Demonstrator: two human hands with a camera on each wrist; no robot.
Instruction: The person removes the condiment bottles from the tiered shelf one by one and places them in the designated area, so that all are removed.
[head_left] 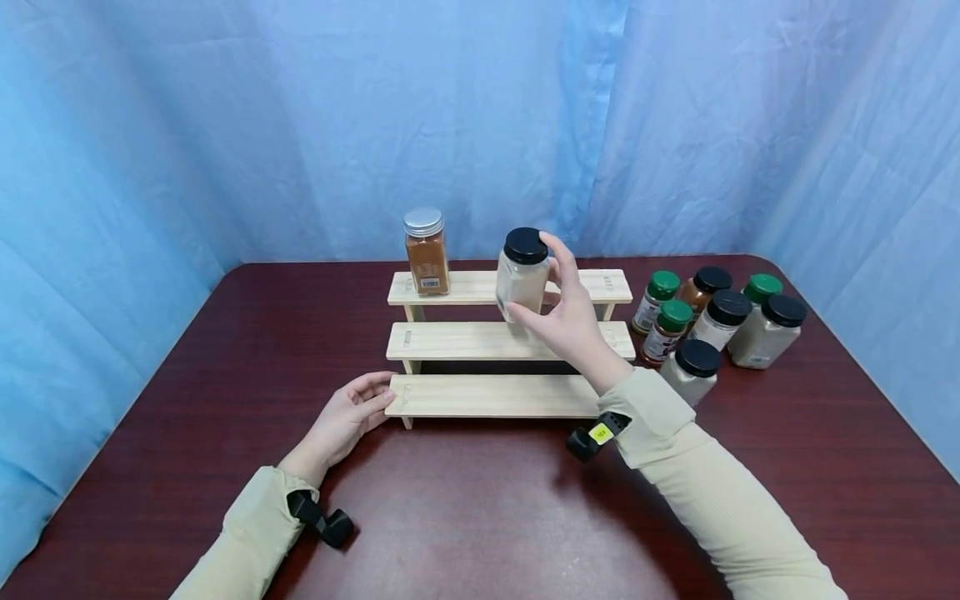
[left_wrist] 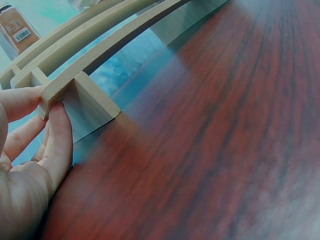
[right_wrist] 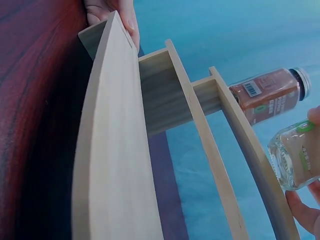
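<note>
A three-step wooden rack (head_left: 487,396) stands on the dark red table. My right hand (head_left: 572,323) grips a clear glass jar (head_left: 519,287) of pale powder with a black lid, its thumb low on the near side. In the head view the jar overlaps the top step; the right wrist view shows its glass base (right_wrist: 284,167) close by that step's edge. My left hand (head_left: 351,417) pinches the left end of the lowest step, thumb and fingers around the board end (left_wrist: 50,97). A square jar of orange-brown powder (head_left: 427,265) with a silver lid sits on the top step's left end.
Right of the rack several spice jars stand close together, among them a green-lidded one (head_left: 673,318) and black-lidded ones such as the pale jar (head_left: 688,375) at the front. A light blue curtain (head_left: 337,125) hangs behind the table (head_left: 465,517).
</note>
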